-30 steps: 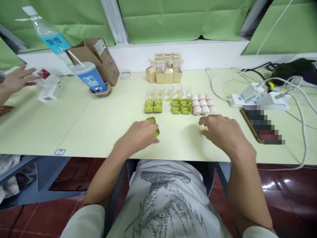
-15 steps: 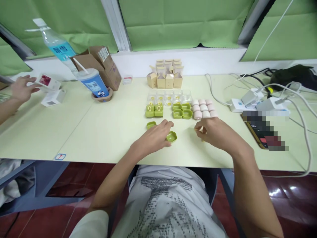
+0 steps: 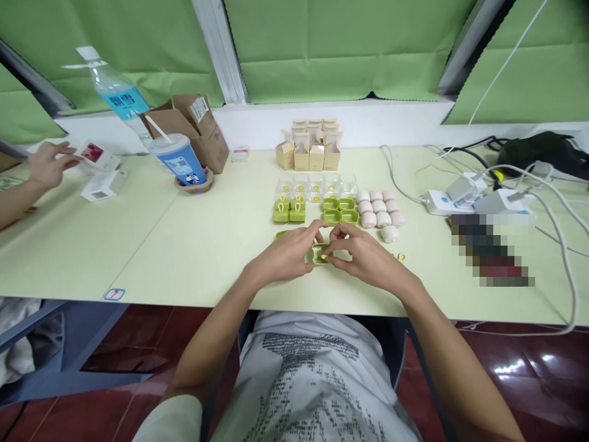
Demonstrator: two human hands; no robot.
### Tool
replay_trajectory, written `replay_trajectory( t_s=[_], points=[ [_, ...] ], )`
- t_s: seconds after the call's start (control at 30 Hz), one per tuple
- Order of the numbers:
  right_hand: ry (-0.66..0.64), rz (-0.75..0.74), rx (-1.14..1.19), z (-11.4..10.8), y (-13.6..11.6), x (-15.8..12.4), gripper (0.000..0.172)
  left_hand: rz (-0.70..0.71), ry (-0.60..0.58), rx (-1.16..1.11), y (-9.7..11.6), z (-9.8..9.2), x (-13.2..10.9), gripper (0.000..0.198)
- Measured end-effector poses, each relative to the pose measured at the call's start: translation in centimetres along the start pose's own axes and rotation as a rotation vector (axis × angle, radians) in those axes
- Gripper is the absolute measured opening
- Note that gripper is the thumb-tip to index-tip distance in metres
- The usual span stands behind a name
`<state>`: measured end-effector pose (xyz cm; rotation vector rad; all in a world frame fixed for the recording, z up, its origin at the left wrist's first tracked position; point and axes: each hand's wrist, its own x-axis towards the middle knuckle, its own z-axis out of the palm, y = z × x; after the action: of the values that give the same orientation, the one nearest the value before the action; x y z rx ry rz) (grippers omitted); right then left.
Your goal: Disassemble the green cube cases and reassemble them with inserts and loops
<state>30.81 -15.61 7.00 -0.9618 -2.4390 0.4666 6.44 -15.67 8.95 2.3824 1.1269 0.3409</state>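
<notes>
Left hand [image 3: 285,258] and right hand [image 3: 365,261] both pinch the green case [image 3: 318,253] on the desk [image 3: 184,245] — best kept flat, fingertips light.

Lighting is even and moderately bright, and its source is out of view. Green blinds [image 3: 345,49] cover the window. The left hand [image 3: 288,255] and right hand [image 3: 365,261] cast only faint, soft shadows on the bench [image 3: 184,245]. Glare patches show on the red floor [image 3: 547,359]. The centre is sharp. Wide-angle bowing at the edges makes the bottle [image 3: 115,92] lean. A pixelated block [image 3: 488,252] sits at right.
</notes>
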Motion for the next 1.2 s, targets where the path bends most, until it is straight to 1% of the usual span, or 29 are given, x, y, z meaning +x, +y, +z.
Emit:
replay_trajectory(
  t_s=[0.07,0.23,0.33,0.43,0.57,0.63,0.73,0.83,1.0,1.2],
  points=[
    [0.026,-0.012,0.007,0.2,0.2,0.1,0.011,0.042,0.025,-0.037,-0.3,0.0,0.0,0.072],
    [0.147,-0.046,0.134,0.3,0.7,0.4,0.010,0.127,0.094,-0.133,-1.2,-0.4,-0.2,0.066],
    [0.201,-0.020,0.257,0.3,0.8,0.6,0.009,0.124,0.102,-0.243,-1.7,-1.0,-0.5,0.063],
    [0.242,0.020,0.310,0.4,0.5,0.6,0.009,0.127,0.123,-0.336,-2.1,-1.5,-0.7,0.056],
    [0.296,0.061,0.377,0.8,0.0,0.7,0.011,0.173,0.155,-0.351,-2.2,-1.7,-0.7,0.048],
    [0.320,0.101,0.440,0.9,-0.2,0.8,0.014,0.193,0.174,-0.341,-2.0,-1.7,-0.6,0.044],
    [0.367,0.162,0.514,0.9,-0.2,1.0,0.029,0.204,0.173,-0.360,-1.5,-1.5,-0.4,0.042],
    [0.375,0.191,0.537,0.8,-0.2,1.1,0.037,0.195,0.159,-0.370,-1.1,-1.4,-0.4,0.044],
    [0.359,0.195,0.541,0.7,0.0,1.1,0.035,0.175,0.187,-0.335,-1.0,-1.3,-0.4,0.046],
    [0.370,0.212,0.592,1.2,0.0,1.2,0.037,0.158,0.220,-0.343,-0.7,-1.6,-0.5,0.041]
  ],
)
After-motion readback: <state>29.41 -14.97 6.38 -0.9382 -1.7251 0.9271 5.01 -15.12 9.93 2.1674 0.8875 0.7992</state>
